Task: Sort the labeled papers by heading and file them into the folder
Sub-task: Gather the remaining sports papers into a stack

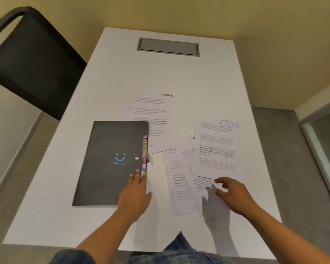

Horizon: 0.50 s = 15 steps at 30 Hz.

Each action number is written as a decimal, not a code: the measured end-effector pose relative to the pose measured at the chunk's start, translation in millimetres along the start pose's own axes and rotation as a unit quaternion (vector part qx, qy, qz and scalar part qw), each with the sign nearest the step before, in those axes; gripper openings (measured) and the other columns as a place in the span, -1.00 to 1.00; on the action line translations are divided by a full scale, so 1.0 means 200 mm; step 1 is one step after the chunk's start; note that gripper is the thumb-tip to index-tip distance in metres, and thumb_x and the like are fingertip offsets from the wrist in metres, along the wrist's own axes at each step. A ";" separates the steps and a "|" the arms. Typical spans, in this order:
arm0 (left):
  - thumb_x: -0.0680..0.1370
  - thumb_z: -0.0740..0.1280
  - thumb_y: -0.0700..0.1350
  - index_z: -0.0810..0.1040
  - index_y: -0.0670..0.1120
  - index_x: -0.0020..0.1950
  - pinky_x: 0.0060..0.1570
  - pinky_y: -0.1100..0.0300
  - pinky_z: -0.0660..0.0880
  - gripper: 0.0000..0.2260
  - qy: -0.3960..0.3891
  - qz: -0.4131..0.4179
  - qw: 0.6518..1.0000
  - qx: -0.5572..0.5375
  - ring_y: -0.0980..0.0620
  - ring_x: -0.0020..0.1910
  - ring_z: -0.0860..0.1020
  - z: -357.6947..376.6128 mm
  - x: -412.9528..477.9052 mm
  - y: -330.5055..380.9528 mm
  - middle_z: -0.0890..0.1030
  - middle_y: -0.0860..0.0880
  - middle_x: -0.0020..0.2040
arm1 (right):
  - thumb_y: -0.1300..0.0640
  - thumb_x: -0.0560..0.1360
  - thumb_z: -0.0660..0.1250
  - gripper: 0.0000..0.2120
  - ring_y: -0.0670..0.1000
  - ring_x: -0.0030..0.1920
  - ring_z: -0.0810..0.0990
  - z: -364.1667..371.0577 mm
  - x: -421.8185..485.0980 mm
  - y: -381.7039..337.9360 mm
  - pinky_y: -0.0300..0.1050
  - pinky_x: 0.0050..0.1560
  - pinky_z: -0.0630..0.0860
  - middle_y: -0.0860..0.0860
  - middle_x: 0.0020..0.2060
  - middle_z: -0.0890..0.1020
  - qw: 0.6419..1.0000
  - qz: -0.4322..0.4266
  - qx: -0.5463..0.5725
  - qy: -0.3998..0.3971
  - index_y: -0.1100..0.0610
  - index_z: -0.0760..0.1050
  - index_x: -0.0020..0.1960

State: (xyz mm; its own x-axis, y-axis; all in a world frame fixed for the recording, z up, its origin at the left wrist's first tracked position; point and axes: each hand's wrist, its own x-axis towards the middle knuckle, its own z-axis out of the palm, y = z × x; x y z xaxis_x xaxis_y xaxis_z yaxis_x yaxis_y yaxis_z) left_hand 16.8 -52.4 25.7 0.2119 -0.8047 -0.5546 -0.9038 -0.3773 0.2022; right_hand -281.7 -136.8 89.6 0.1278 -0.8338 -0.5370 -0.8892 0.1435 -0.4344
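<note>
A black folder (111, 162) with a blue smiley and coloured tabs along its right edge lies closed on the white table (122, 82). My left hand (135, 193) rests flat on the folder's lower right corner, fingers spread. Printed papers lie to the right. One sheet headed "SPORTS" in black (156, 113) sits behind the folder. Another headed "SPORTS" in blue (215, 149) tops a loose fan of sheets (181, 189). My right hand (232, 193) hovers over the near edge of that fan with fingers apart, holding nothing.
A grey cable hatch (168, 47) is set into the far end of the table. A black chair (32, 60) stands at the left. A glass panel (328, 145) is at the right. My checked shirt (179, 250) shows at the near table edge.
</note>
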 end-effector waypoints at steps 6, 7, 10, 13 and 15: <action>0.61 0.08 0.26 -0.01 -0.06 0.62 0.54 -0.04 0.04 -0.32 0.023 -0.032 0.998 0.043 -0.13 0.60 -0.05 0.08 0.00 0.11 -0.08 -0.09 0.63 | 0.04 0.55 0.33 -0.61 0.08 0.32 0.52 -0.09 0.03 0.22 -0.13 0.22 0.41 0.05 0.31 0.58 0.999 0.027 0.023 0.007 0.10 0.48 0.36; 0.61 0.08 0.26 -0.01 -0.06 0.62 0.55 -0.03 0.03 -0.32 0.032 -0.035 0.998 0.040 -0.12 0.60 -0.05 0.08 0.00 0.15 -0.07 -0.09 0.63 | 0.03 0.55 0.33 -0.60 0.08 0.31 0.52 -0.10 0.04 0.25 -0.11 0.24 0.42 0.05 0.31 0.58 0.999 0.025 0.023 0.003 0.10 0.47 0.36; 0.61 0.08 0.27 -0.02 -0.03 0.62 0.54 0.00 0.02 -0.32 0.039 -0.026 0.999 0.023 -0.08 0.61 -0.06 0.09 -0.01 0.27 -0.09 -0.06 0.63 | 0.00 0.56 0.31 -0.57 0.07 0.34 0.50 -0.14 0.08 0.32 -0.08 0.28 0.42 0.03 0.34 0.55 1.000 0.011 0.012 -0.009 0.09 0.43 0.40; 0.60 0.12 0.27 -0.04 0.01 0.62 0.53 -0.01 0.06 -0.31 0.031 0.000 1.000 -0.005 -0.06 0.61 -0.07 0.11 -0.01 0.41 -0.10 -0.02 0.63 | 0.06 0.55 0.32 -0.52 0.06 0.39 0.45 -0.18 0.15 0.37 -0.05 0.35 0.39 0.02 0.40 0.48 1.000 -0.005 0.010 -0.028 0.13 0.37 0.44; 0.60 0.15 0.27 -0.05 0.04 0.62 0.52 -0.01 0.08 -0.31 0.022 0.016 0.999 -0.026 -0.04 0.61 -0.05 0.12 -0.01 0.50 -0.09 0.01 0.63 | 0.09 0.53 0.35 -0.46 0.08 0.43 0.40 -0.19 0.19 0.41 -0.05 0.38 0.35 0.02 0.45 0.41 0.999 -0.006 0.010 -0.036 0.13 0.33 0.47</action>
State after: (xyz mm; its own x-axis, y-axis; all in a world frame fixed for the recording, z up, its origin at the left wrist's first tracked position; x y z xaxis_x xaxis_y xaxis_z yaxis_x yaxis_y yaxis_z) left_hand -83.1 -77.0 27.1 0.1996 -0.8361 -0.5110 -0.8899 -0.3730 0.2625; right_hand -366.8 -178.2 61.2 0.1703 -0.7946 -0.5828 -0.8785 0.1455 -0.4551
